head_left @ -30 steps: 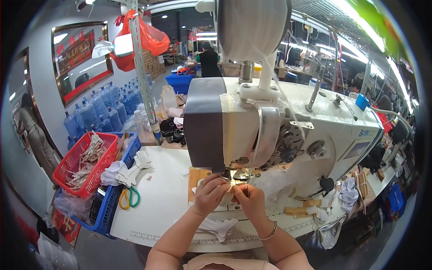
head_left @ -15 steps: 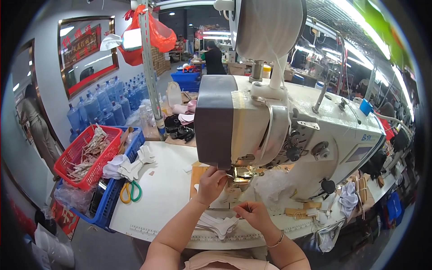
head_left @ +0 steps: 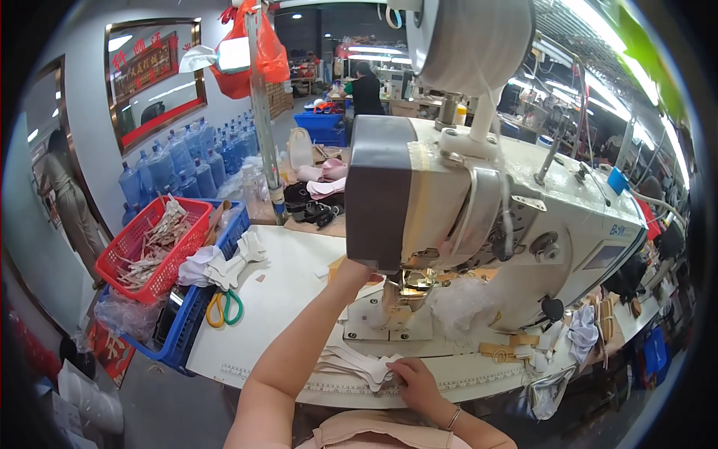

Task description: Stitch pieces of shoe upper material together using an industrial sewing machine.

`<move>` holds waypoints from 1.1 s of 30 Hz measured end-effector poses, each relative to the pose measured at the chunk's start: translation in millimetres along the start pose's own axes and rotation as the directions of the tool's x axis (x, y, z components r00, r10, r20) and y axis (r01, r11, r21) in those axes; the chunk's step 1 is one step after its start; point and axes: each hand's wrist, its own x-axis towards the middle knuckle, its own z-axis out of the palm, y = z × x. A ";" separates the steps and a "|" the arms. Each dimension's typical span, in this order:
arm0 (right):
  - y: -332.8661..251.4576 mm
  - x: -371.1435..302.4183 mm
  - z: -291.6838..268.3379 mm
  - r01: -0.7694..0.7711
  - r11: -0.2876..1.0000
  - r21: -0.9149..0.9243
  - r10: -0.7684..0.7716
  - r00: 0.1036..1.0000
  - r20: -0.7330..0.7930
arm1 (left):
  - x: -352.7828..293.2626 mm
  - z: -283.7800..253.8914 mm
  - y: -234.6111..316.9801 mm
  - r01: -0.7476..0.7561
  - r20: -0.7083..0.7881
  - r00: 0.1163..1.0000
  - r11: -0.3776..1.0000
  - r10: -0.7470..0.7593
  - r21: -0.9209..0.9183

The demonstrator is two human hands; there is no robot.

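A: Right hand point(head_left: 416, 383), fingers?
B: Bent, thumb and fingertips touching the right-hand end of the white cut pieces point(head_left: 357, 367). Whether they pinch a piece, cannot tell.
A: Left hand point(head_left: 362, 271)?
B: Raised to the machine's needle end, mostly hidden behind the dark head cover point(head_left: 379, 194). Finger state: cannot tell.
A: Position of the pieces?
B: Loosely stacked, flat, near the front edge of the white table point(head_left: 288, 288), overlapping the printed ruler strip point(head_left: 479, 380). Left forearm passes just beside their left end.
A: Next outward?
B: Metal plate point(head_left: 381, 334) behind the stack, under the lit presser area of the sewing machine point(head_left: 449, 202). Crumpled clear plastic point(head_left: 462, 303) right of it; yellowish blocks point(head_left: 499, 352) farther right.
A: Left side?
B: Scissors point(head_left: 233, 308), one handle loop yellow, one green, on the table beside a blue crate point(head_left: 173, 340). More white pieces point(head_left: 238, 263) overlap the crate's edge. Red basket point(head_left: 112, 263) of pale scraps on top.
A: Background?
B: Blue water bottles point(head_left: 161, 168) along the wall; a person in dark clothing point(head_left: 366, 91) beyond the machine.
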 end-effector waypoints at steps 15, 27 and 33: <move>-7.5 -6.2 3.6 0.059 0.964 -0.259 -0.095 0.987 -0.127 | -9.7 -48.6 -23.8 0.117 -0.001 0.993 0.985 -0.118 0.124; -5.7 -9.0 6.3 0.025 0.965 -0.260 -0.053 0.994 -0.100 | -8.3 -29.7 -89.9 -0.245 0.223 0.968 0.259 0.114 0.934; -4.5 -11.3 6.9 0.034 0.967 -0.251 -0.063 0.992 -0.108 | -6.3 -73.7 -96.6 -0.207 0.052 0.931 0.404 0.361 0.891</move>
